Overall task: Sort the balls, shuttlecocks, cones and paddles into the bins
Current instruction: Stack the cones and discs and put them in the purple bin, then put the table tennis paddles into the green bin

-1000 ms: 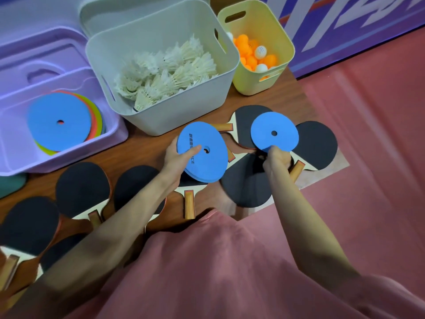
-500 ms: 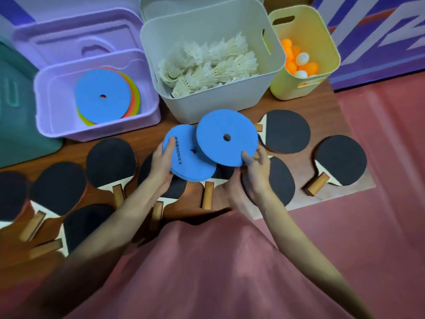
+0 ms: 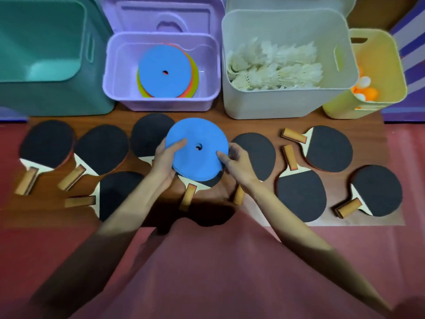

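Note:
A stack of blue flat cones (image 3: 200, 157) is held above the wooden board between both hands. My left hand (image 3: 166, 158) grips its left edge, thumb on top. My right hand (image 3: 236, 163) pinches its right edge. Straight ahead, the purple bin (image 3: 119, 65) holds more flat cones (image 3: 165, 72), blue on top of orange and green ones. Several black paddles (image 3: 328, 148) with wooden handles lie across the board. The white bin (image 3: 287, 107) is full of shuttlecocks (image 3: 276, 67). Orange and white balls (image 3: 365, 88) sit in the yellow bin (image 3: 388, 72).
A teal bin (image 3: 46, 54) stands at the far left with nothing visible inside. A purple lid (image 3: 165, 17) leans behind the purple bin. The wooden board (image 3: 220, 122) lies on a red floor, and my pink clothing fills the lower view.
The two blue cones, held apart before, are now together in one stack between both hands. The view has swung left, bringing the teal bin and more paddles into sight.

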`<state>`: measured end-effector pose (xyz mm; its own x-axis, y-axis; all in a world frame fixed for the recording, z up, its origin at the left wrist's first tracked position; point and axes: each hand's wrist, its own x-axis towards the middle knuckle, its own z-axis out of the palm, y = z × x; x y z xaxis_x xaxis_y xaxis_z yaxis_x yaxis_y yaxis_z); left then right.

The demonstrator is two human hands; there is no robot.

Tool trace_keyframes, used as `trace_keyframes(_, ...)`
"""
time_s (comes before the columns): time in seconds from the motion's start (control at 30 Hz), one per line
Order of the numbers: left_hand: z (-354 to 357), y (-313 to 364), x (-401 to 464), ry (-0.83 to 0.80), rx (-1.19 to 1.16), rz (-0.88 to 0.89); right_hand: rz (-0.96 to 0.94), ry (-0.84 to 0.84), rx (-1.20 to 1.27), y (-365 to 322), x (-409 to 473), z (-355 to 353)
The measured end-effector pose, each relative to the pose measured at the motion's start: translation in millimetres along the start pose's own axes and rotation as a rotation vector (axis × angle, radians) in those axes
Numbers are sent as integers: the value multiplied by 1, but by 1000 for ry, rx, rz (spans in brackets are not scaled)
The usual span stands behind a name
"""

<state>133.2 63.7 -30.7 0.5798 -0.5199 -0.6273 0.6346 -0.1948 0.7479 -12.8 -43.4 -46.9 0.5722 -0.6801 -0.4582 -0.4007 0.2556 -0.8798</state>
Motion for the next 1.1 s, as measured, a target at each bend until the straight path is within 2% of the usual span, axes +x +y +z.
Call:
trace_keyframes(0.13,-24,16,4,33,-39,13,-9,63,-289,-6,16,27)
trace_keyframes(0.37,-52,75,28,-98,-99,82,-45,12,-365,-44,60,67)
trace_keyframes(0.5,-59,113,63,-180,-42,170,-158,97,-379,-81,92,83)
trace_keyframes(0.6,-62,149,97,-161,216,206,-212,175,-434,-108,125,87)
trace_keyframes(0.77,-59,191,152,-95,1093,393,-213,268,-566,-137,171,91)
trace_keyframes(0.83,-55,197,167,-49,1308,441,-208,286,-642,-142,185,93)
trace_keyframes(0.9,-53,198,183,-26,1406,456,-195,295,-701,-142,197,95)
trace_keyframes(1.1,-52,195,211,-69,1496,403,-133,292,-774,-137,215,104)
